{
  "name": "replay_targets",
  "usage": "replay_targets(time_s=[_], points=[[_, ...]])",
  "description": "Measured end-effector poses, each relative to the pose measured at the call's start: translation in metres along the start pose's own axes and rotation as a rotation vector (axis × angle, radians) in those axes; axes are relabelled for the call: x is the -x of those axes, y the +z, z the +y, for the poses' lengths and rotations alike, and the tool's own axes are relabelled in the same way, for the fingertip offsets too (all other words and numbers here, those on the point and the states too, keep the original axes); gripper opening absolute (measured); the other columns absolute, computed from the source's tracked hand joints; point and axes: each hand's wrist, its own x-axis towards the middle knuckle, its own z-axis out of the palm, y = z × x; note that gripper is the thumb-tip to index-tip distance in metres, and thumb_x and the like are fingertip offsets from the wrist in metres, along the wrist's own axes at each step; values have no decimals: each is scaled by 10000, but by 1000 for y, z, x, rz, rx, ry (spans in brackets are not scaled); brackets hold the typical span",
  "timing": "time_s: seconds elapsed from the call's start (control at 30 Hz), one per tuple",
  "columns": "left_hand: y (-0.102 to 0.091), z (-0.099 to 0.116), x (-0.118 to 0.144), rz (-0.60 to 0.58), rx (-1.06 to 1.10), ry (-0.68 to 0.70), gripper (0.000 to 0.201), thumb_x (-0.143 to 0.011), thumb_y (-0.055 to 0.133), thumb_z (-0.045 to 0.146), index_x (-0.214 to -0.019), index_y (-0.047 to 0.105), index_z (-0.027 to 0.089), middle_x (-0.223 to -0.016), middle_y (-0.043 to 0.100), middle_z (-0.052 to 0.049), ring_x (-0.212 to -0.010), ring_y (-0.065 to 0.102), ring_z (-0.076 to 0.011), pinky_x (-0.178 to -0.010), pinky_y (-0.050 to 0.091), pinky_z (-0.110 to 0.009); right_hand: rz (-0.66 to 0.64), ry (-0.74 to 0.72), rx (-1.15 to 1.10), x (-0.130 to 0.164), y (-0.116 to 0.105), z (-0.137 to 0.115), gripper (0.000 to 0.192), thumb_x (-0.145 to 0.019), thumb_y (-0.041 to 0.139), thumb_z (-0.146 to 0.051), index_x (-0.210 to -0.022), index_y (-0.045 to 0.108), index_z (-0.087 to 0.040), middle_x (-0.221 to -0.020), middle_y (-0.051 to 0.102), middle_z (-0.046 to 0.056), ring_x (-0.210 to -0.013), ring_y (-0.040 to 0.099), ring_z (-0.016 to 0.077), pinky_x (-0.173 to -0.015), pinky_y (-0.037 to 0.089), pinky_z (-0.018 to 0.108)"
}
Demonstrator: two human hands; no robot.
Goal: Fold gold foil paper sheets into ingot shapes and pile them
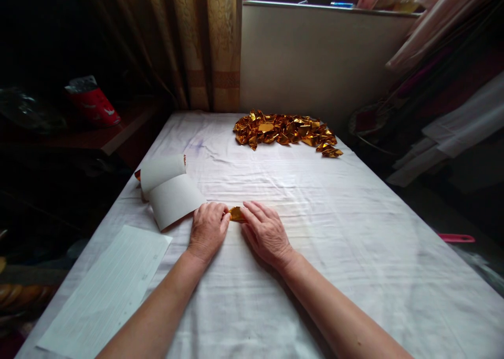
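We find 1 gold foil piece (pixel 237 214) on the table (pixel 354 243), pinched by the left hand (pixel 208 229); the right hand (pixel 268 235) lies over its other end (grip unclear). We judge the gold foil heap (pixel 285 130) done, the white-backed sheets (pixel 177 196) outstanding.

Cloth (pixel 354 233) lies free rightward; curled sheets (pixel 177 199) obstruct leftward.
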Motion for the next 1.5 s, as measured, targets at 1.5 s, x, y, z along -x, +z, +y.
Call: replay_targets(time_s=[1.5], points=[[-3, -12, 18, -263, -144, 201, 523, -987, 326, 444, -1460, 411, 235, -1502, 443, -40, -1429, 322, -265, -1188, 103, -548, -313, 132, 129, 3, -9, -2, 594, -979, 382, -492, -1493, 352, -195, -1580, 258, 97, -1468, 202, 283, -1171, 149, 536]])
